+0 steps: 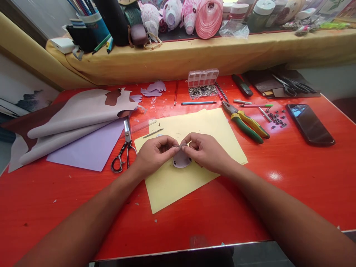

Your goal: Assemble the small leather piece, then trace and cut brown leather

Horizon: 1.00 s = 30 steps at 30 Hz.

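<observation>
Over the yellow paper (167, 196), my two hands meet fingertip to fingertip. My left hand (157, 150) and my right hand (205, 151) are both closed in a pinch at the upper edge of a small pale lilac leather piece (182, 161). Its rounded lower part hangs below the fingers, with a dark round stud near each side. The fingers cover its top, and the fine detail at the pinch is too small to make out. A thin metal rod (153, 133) lies on the paper beyond my left hand.
Fabric shears (126, 142) and folded lilac leather sheets (80, 144) lie left. On the right are pliers (246, 124), loose dark studs (276, 120), a phone (310, 124) and scissors (292, 84). An open compartment box (203, 83) of metal rings stands behind, before a cloth-covered ledge (172, 59).
</observation>
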Available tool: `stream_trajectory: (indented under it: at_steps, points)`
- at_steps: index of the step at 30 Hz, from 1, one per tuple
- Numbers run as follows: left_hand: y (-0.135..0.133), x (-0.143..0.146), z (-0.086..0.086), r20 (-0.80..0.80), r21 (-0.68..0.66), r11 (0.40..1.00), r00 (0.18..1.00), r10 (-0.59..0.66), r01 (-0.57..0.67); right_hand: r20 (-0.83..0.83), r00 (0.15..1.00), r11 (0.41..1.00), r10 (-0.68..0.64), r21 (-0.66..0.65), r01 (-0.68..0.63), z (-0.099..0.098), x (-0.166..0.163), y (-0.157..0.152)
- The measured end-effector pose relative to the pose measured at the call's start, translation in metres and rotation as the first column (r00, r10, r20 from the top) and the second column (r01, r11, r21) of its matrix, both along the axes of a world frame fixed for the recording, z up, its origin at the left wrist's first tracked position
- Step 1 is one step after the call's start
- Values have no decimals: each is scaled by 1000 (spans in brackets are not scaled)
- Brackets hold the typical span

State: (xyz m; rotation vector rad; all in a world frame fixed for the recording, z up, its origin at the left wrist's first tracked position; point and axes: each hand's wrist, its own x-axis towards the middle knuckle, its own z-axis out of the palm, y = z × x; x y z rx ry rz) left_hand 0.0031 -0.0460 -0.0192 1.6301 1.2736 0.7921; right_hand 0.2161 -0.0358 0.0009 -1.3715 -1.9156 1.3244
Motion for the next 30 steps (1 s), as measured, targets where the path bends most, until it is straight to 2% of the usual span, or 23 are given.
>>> stream_trajectory:
  at_steps: [13, 24, 30]
  points:
    - [-2, 3, 2, -8, -51, 998, 1000, 21, -21, -51, 998, 1000, 26, 11, -26, -5, -3, -2]
    - [-2, 0, 0, -16, -32, 999, 999, 30, -31, -50, 998, 999, 31, 10, -31, -3, -1, -1]
    - [0, -1, 2, 45, -38, 999, 999, 14, -12, -66, 997, 999, 31, -10, -31, -2, 1, -1]
